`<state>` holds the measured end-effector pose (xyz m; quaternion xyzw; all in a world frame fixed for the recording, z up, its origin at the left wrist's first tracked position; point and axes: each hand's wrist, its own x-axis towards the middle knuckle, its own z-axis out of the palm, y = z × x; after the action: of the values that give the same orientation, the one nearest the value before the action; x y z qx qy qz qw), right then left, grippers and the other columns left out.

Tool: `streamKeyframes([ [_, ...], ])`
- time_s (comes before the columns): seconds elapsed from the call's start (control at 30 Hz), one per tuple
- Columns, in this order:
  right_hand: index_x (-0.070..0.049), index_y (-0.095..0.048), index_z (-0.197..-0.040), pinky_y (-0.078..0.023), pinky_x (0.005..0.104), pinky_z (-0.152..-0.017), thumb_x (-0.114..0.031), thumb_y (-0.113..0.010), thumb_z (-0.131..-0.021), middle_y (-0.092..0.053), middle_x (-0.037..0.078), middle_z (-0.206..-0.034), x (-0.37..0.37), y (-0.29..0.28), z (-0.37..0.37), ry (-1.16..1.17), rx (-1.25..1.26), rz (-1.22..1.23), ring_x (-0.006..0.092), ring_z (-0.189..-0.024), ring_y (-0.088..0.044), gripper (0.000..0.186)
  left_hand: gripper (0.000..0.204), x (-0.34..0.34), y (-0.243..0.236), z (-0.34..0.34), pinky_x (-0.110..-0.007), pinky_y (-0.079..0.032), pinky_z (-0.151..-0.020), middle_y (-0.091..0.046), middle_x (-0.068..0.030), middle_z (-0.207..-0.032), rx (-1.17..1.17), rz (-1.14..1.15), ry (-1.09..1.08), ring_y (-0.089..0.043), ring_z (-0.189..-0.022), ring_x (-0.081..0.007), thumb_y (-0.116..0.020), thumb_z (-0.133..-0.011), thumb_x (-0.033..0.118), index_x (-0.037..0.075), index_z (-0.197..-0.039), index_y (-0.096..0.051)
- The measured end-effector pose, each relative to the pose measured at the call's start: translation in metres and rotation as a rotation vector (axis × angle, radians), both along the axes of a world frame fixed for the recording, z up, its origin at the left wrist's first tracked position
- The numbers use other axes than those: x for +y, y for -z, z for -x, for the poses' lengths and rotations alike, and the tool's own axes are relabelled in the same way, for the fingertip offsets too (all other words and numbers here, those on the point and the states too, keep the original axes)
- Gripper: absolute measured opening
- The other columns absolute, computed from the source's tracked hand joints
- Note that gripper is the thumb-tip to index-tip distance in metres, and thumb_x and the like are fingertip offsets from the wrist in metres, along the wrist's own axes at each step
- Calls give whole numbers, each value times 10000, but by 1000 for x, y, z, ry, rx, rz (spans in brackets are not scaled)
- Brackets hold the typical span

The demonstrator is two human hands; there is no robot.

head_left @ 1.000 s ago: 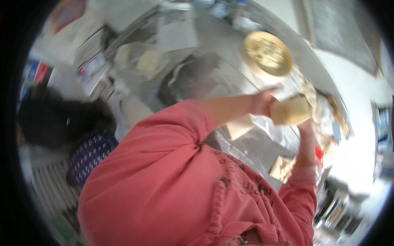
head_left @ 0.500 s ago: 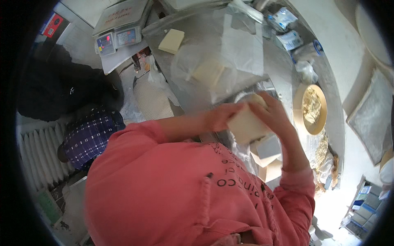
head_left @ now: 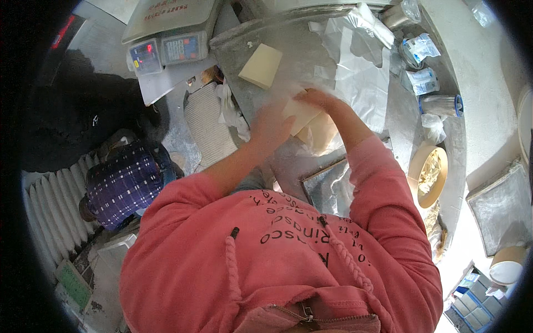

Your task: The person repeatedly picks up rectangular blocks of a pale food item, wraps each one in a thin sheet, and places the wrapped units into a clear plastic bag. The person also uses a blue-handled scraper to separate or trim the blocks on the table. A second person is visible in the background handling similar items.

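Over the grey table, both my hands are on a cream-coloured square box (head_left: 302, 115). My left hand (head_left: 271, 126) is smeared by motion but is closed against the box's left side. From the far right, my right hand (head_left: 320, 100) bends its fingers over the top edge. Just below the held box lies a tan piece (head_left: 322, 136) that seems to be under clear film; part of it is hidden by the box. Farther off to the left, a second cream box (head_left: 261, 65) rests on the table.
A clear plastic bag (head_left: 361, 83) is spread to the right of my hands. A shiny metal tray (head_left: 333, 183) is close to my body. At right stand a round tub of pale flakes (head_left: 442, 178) and a blue-rimmed jar (head_left: 441, 105). A scale (head_left: 172, 16) is at far left.
Both hands have moved left and away from my body with the cream box, from above the tray to beside the plastic bag. The view has shifted too.
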<state>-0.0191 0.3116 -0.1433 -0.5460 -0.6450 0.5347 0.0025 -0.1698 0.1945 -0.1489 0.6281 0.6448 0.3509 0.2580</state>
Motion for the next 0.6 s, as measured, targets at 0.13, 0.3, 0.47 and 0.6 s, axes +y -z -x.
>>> streamKeyframes([
  [0.13, -36, -505, -1217, -426, 390, -871, -475, -593, -775, -583, 195, -1121, -1, 9, -3, -78, -74, -21, 306, -1043, -559, 629, 400, 14, -17, 15, -410, -400, -860, -595, -140, -970, 507, -488, -289, -531, -994, -290, -655, -716, 147, 52, -1091, -552],
  [0.3, -17, -448, -1237, -419, 411, -883, -449, -481, -858, -600, 230, -1017, -42, -42, -38, -323, -457, -600, 363, -1033, -534, 576, 180, 39, -17, 32, -341, -438, -772, -613, -92, -813, -179, -8, -123, -565, -791, -205, -624, -750, 147, 11, -861, -587],
  [0.47, -33, -609, -949, -475, 449, -719, -343, -567, -802, -645, 144, -867, -132, -128, -96, -1142, -800, -230, 313, -813, -629, 346, 160, 10, -83, 27, -279, -449, -656, -557, -34, -663, -931, 391, 162, -487, -540, -109, -589, -798, 155, -5, -802, -580],
  [0.6, -47, -637, -810, -477, 385, -625, -214, -620, -784, -639, 105, -760, -93, -205, -72, -883, -551, -337, 262, -705, -617, 170, 157, 52, -134, 48, -292, -449, -617, -542, -27, -656, -844, 394, 306, -464, -512, -102, -594, -808, 150, -5, -824, -579],
])
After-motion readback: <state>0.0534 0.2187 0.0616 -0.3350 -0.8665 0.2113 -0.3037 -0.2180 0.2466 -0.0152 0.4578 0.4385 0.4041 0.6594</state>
